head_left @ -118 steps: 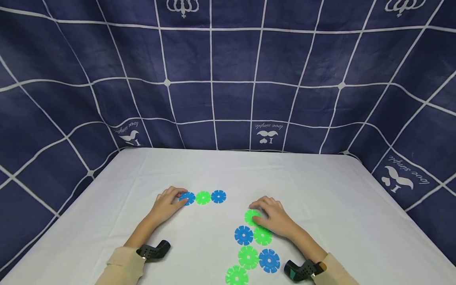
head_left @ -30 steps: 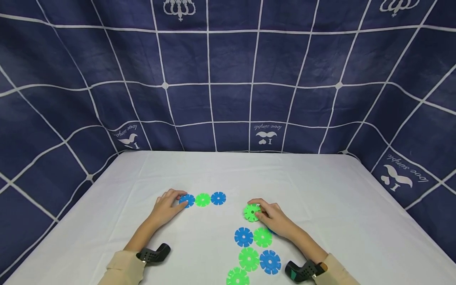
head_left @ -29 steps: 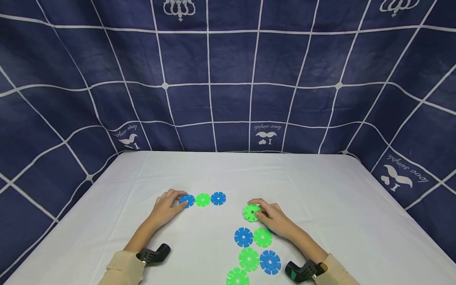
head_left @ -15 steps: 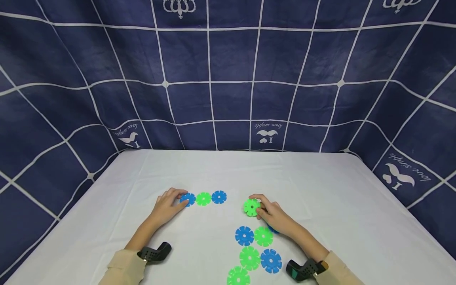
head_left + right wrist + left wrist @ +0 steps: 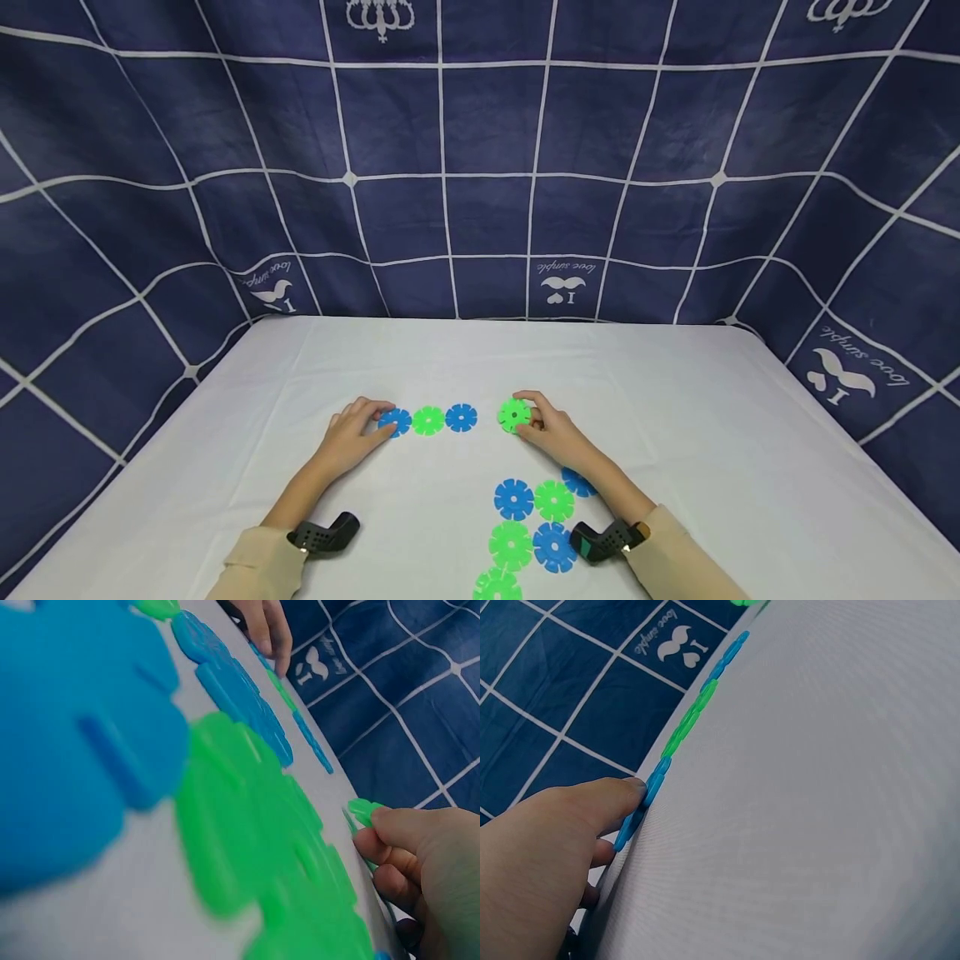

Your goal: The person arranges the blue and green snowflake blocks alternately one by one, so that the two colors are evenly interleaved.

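Three flat notched snowflake discs form a row on the white table: a blue disc (image 5: 397, 423) at the left end, a green disc (image 5: 428, 421) in the middle and another blue disc (image 5: 461, 417) on the right. My left hand (image 5: 348, 435) holds the left-end blue disc, its thumb (image 5: 622, 796) on the near edge and fingers around the far side. To the right of the row, my right hand (image 5: 555, 433) pinches a loose green disc (image 5: 513, 415) between thumb and fingers, a small gap from the row's right end. The right wrist view shows this green disc (image 5: 361, 809) tilted.
Nearer the front lie several loose discs, among them a blue one (image 5: 513, 500), green ones (image 5: 554, 501) (image 5: 512, 546) and a blue one (image 5: 553, 547) beside the right wrist camera (image 5: 600, 542). Another blue disc (image 5: 577, 482) is partly under the right forearm. A dark blue gridded curtain (image 5: 487, 217) stands behind the table.
My right hand has picked the green disc up from the loose group and carried it left and away, up to the row's right end. My left hand stays on the blue disc.
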The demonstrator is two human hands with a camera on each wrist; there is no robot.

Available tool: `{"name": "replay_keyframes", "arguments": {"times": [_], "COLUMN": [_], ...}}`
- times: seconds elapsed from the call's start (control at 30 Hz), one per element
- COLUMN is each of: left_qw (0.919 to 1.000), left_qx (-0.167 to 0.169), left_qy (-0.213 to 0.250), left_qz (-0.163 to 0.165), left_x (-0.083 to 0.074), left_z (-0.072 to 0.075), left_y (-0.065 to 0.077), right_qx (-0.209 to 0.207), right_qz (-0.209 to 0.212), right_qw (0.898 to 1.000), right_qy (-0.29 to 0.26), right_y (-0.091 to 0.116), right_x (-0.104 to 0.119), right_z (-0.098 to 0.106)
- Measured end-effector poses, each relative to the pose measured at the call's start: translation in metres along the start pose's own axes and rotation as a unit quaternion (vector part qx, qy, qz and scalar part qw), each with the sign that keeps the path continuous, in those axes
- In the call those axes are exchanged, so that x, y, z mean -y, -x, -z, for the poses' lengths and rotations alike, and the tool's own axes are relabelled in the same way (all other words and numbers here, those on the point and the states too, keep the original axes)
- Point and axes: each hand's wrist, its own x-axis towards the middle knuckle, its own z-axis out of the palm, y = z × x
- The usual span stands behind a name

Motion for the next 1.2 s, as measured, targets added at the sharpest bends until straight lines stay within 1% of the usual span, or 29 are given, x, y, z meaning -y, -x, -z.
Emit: {"name": "replay_keyframes", "arguments": {"times": [0.2,0.33,0.47,0.6,0.8,0.87,0.93,1.03,1.2], "left_qw": [1.0000,1.0000,1.0000,0.9999,0.9999,0.9999,0.9999,0.9999,0.9999], "left_qx": [-0.002,0.000,0.004,0.008,0.009,0.007,0.005,0.007,0.007], "left_qy": [-0.002,0.001,0.005,0.004,0.000,0.003,0.002,0.000,-0.001], "left_qz": [-0.003,-0.005,-0.005,-0.004,-0.008,-0.010,-0.010,-0.009,-0.009], "left_x": [0.000,0.000,0.000,0.000,-0.001,-0.001,0.000,0.002,0.004], "left_z": [0.000,0.002,0.003,0.003,0.003,0.003,0.003,0.003,0.001], "left_y": [0.001,0.001,0.001,0.001,0.001,0.000,0.000,0.000,-0.001], "right_qx": [-0.045,-0.062,-0.070,-0.076,-0.088,-0.086,-0.079,-0.071,-0.067], "right_qz": [-0.022,-0.016,-0.004,0.012,0.049,0.053,0.050,0.043,0.042], "right_qw": [0.999,0.996,0.989,0.983,0.980,0.980,0.983,0.983,0.981], "right_qy": [0.014,0.064,0.132,0.166,0.174,0.170,0.160,0.162,0.175], "right_y": [-0.014,-0.020,-0.020,-0.016,-0.012,-0.012,-0.012,-0.011,-0.011], "right_x": [0.005,0.007,0.006,0.005,0.005,0.005,0.006,0.007,0.006], "right_z": [-0.013,-0.020,-0.023,-0.023,-0.023,-0.023,-0.023,-0.023,-0.023]}}
